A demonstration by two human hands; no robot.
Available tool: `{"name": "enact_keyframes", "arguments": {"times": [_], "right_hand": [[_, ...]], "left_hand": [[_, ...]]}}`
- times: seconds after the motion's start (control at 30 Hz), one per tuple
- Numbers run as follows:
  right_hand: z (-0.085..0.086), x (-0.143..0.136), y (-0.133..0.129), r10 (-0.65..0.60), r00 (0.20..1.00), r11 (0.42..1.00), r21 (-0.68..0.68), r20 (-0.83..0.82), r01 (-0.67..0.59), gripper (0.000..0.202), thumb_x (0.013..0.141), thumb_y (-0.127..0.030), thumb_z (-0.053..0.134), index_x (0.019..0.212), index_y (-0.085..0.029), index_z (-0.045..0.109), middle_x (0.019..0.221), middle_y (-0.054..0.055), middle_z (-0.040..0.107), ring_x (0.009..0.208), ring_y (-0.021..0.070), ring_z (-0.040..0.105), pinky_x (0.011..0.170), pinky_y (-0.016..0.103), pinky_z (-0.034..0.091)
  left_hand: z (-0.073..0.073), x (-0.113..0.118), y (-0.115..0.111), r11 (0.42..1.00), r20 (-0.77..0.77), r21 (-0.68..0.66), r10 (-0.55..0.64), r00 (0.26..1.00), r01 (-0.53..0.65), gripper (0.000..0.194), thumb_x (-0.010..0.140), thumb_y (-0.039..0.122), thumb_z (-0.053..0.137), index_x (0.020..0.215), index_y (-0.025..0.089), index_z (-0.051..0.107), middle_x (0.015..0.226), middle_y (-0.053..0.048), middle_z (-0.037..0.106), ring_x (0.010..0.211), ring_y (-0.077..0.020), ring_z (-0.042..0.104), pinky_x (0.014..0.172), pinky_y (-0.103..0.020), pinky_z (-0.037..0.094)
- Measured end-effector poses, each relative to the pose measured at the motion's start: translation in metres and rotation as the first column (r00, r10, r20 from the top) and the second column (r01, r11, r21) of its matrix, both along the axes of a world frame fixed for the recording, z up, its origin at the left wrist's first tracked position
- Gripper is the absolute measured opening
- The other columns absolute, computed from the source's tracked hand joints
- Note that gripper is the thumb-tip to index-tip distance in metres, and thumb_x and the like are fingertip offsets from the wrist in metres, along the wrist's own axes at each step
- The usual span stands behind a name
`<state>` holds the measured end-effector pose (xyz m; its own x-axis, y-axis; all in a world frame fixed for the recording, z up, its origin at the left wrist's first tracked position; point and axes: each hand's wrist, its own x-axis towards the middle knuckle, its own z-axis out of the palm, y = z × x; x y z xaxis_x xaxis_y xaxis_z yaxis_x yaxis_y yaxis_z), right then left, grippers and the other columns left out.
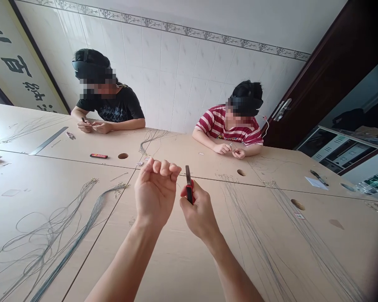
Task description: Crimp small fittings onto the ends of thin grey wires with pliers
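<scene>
My left hand is raised over the table with its palm towards me. Its fingers curl in and the thumb lies against the index finger; whatever may be pinched there is too small to name. Close beside it on the right, my right hand is closed around pliers with red and black handles. The narrow dark jaws point up, near the left fingertips but apart from them. Bundles of thin grey cords with small metallic ends lie to the left of my hands. More thin strands spread out on the right.
Two people sit across the table, each handling small things: one in a black shirt, one in a striped shirt. A metal ruler, a red and black packet, a pen and round holes mark the tabletop. Bottles stand far right.
</scene>
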<state>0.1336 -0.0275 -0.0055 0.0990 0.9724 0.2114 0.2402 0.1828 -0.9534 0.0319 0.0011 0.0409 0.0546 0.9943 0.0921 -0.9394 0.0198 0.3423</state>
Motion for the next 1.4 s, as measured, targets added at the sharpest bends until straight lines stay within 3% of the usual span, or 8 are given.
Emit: {"name": "enact_keyframes", "arguments": {"times": [0.2,0.37,0.53,0.83,1.4], "right_hand": [[-0.002,-0.003,0.000,0.035,0.999,0.999,-0.008,-0.025,-0.035,0.012,0.069,-0.012,0.046,0.068,-0.022,0.041,0.055,-0.009,0.034,0.047,0.0083,0.029,0.042,0.021,0.025],[0.000,-0.005,-0.002,0.083,0.992,0.995,-0.052,-0.099,-0.088,0.014,0.068,-0.011,0.046,0.066,-0.022,0.038,0.056,-0.008,0.032,0.047,0.0079,0.027,0.042,0.021,0.023],[0.002,-0.006,-0.003,0.091,0.991,0.994,-0.057,-0.097,-0.097,0.013,0.067,-0.013,0.047,0.065,-0.022,0.039,0.056,-0.008,0.032,0.048,0.0081,0.027,0.042,0.021,0.023],[-0.007,-0.008,0.001,0.100,0.993,0.990,-0.091,-0.062,-0.105,0.015,0.068,-0.014,0.049,0.066,-0.023,0.037,0.058,-0.008,0.031,0.051,0.0093,0.025,0.043,0.022,0.023],[-0.015,-0.011,0.008,0.091,0.996,0.993,-0.080,0.007,-0.091,0.015,0.068,-0.015,0.049,0.065,-0.023,0.036,0.058,-0.008,0.031,0.051,0.0098,0.025,0.045,0.022,0.024]], "left_hand": [[0.001,-0.004,0.000,0.995,-0.058,0.096,0.012,0.998,-0.006,0.046,0.098,0.021,0.032,0.052,0.018,0.031,0.051,0.005,0.022,0.049,-0.0094,0.038,0.066,-0.026,0.050],[0.000,-0.013,-0.001,0.991,-0.291,0.131,0.057,0.955,-0.020,0.045,0.096,0.025,0.035,0.053,0.018,0.022,0.053,0.005,0.016,0.046,-0.0100,0.021,0.050,-0.024,0.037],[0.005,-0.022,0.002,0.990,-0.464,0.136,0.083,0.882,-0.021,0.045,0.091,0.024,0.039,0.053,0.019,0.015,0.050,0.006,0.011,0.043,-0.0095,0.015,0.046,-0.025,0.030],[0.008,-0.037,0.009,0.999,-0.401,0.014,-0.042,0.915,0.052,0.045,0.088,0.016,0.040,0.051,0.019,0.016,0.050,0.007,0.008,0.041,-0.0074,0.011,0.042,-0.024,0.021],[0.006,-0.045,0.014,0.999,-0.432,-0.042,0.003,0.902,-0.024,0.043,0.086,0.015,0.040,0.051,0.019,0.015,0.050,0.007,0.007,0.042,-0.0075,0.008,0.041,-0.023,0.020]]}}
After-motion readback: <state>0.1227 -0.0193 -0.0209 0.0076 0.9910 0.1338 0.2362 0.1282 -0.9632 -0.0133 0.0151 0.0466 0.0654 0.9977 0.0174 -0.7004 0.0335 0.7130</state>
